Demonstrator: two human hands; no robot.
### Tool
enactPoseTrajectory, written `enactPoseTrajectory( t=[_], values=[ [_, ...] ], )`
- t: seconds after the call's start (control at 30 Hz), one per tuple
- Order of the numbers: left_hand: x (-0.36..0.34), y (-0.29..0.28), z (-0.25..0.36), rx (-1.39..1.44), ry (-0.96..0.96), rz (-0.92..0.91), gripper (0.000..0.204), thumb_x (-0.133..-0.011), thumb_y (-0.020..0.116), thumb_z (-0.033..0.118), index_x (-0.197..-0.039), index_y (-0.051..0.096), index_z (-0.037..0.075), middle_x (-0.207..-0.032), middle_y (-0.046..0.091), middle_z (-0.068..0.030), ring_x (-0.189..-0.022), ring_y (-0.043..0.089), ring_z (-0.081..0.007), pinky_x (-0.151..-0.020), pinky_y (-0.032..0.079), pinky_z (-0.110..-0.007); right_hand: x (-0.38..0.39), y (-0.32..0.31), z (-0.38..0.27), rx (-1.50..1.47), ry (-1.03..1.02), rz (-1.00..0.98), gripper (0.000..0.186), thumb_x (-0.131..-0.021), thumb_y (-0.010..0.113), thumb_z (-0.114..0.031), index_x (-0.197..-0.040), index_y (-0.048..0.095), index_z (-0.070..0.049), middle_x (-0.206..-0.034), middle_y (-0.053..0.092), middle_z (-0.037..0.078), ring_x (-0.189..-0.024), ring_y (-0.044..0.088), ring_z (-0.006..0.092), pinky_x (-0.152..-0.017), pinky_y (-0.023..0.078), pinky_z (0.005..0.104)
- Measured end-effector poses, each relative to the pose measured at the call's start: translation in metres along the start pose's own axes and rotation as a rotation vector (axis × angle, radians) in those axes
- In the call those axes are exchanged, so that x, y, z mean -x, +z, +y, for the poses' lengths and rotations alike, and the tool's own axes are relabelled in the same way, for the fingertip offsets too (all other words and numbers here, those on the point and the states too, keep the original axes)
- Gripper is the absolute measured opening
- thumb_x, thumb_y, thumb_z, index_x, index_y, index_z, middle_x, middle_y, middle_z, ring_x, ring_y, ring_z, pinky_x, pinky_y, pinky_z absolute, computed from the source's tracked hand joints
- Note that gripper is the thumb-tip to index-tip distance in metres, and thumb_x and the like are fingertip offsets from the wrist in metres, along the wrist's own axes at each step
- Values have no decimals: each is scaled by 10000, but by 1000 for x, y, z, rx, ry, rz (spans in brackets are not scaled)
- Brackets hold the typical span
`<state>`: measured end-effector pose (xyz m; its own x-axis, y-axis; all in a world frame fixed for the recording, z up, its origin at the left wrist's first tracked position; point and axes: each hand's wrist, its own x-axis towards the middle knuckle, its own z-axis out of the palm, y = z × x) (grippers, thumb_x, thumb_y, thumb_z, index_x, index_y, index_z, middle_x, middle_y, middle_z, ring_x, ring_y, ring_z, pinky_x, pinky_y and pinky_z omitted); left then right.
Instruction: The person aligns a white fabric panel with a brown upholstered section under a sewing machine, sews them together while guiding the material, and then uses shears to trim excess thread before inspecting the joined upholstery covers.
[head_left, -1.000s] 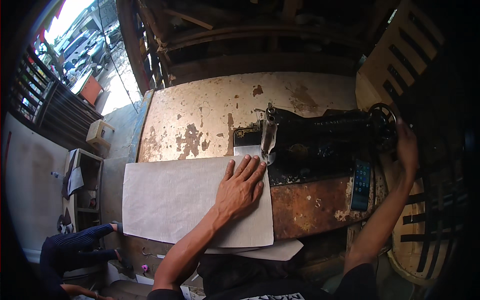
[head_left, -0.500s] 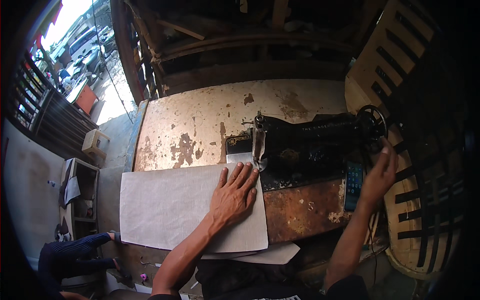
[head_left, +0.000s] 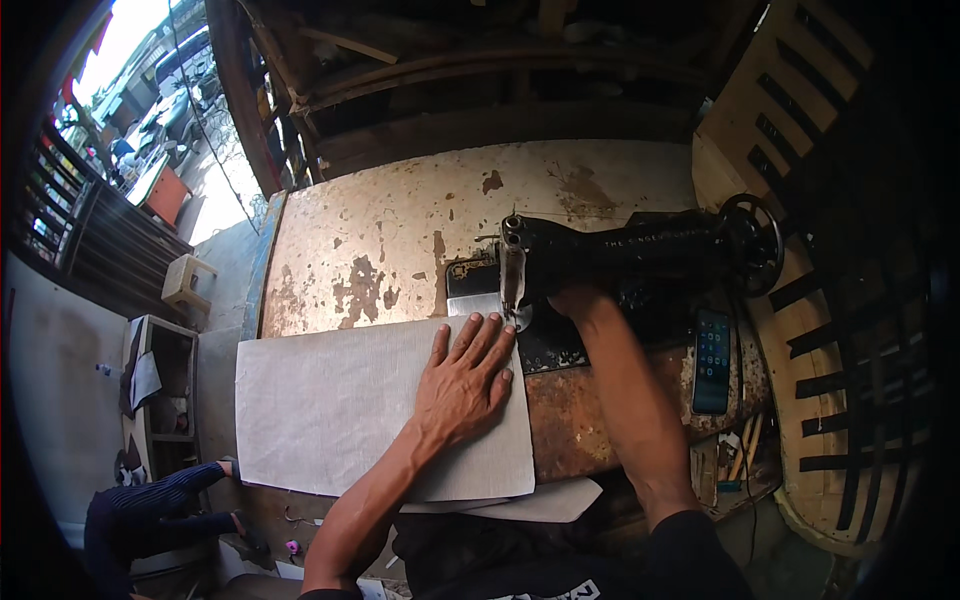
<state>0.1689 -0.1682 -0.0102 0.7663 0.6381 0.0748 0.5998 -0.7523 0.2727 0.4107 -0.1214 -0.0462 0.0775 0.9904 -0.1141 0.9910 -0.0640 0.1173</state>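
Note:
A pale, off-white sheet of cloth-like material [head_left: 320,410] lies flat on the worn table. Its far right corner reaches the needle area of a black sewing machine [head_left: 620,245]. My left hand [head_left: 463,375] rests flat on that corner, fingers stretched out toward the presser foot [head_left: 514,305]. My right hand [head_left: 578,298] reaches in beneath the machine's arm, just right of the needle end. Its fingers are hidden there, so what they touch does not show. The handwheel [head_left: 752,245] at the machine's right end has no hand on it.
A phone [head_left: 711,360] with a lit screen lies right of my right forearm. More pale material [head_left: 545,502] hangs at the table's front edge. A slatted wooden piece [head_left: 770,150] stands at the right. Another person's legs [head_left: 165,500] show lower left, below a small stool [head_left: 187,282].
My right hand has left the handwheel and moved left, in under the machine's arm. My left hand stays flat on the sheet. The whole view has shifted slightly.

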Motion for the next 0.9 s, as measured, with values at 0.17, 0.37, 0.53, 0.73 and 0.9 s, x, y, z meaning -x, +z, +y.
enactPoseTrajectory(
  t=[0.17,0.37,0.53,0.73,0.9],
  values=[
    [-1,0,-1,-12,15,-4,600,-1019,455,354,-1583,344,181,-1635,335,-94,-1531,259,-295,-1241,163,-552,-4,-19,-11,-54,-81,29,487,-1015,435,-227,-1487,458,-109,-1544,445,110,-1434,399,254,-1224,281,420],
    [-2,-2,3,20,2,8,583,-1005,461,320,-1564,387,170,-1619,362,-102,-1529,263,-305,-1240,169,-552,-2,-10,0,-67,-66,-155,498,-1051,382,-236,-1529,411,-103,-1591,389,92,-1456,372,254,-1237,271,416],
    [-1,-7,3,25,-4,-10,588,-1003,463,314,-1567,381,167,-1623,358,-101,-1528,265,-305,-1240,169,-552,-16,35,7,-688,-98,208,473,-1051,423,-257,-1496,442,-99,-1530,455,82,-1392,441,231,-1196,331,402],
    [-2,-4,5,7,15,-25,598,-996,465,307,-1569,376,160,-1624,356,-104,-1524,279,-302,-1243,164,-544,-58,146,-3,-1751,-320,606,447,-1051,471,-282,-1457,479,-95,-1457,534,69,-1315,524,203,-1147,403,385],
    [0,-8,6,43,14,-47,604,-991,464,314,-1569,377,159,-1624,356,-103,-1526,275,-301,-1244,160,-541,-48,101,-2,-1723,-352,671,368,-1014,451,-219,-1336,556,-75,-1300,617,101,-1223,586,233,-1080,463,393]
  ],
)
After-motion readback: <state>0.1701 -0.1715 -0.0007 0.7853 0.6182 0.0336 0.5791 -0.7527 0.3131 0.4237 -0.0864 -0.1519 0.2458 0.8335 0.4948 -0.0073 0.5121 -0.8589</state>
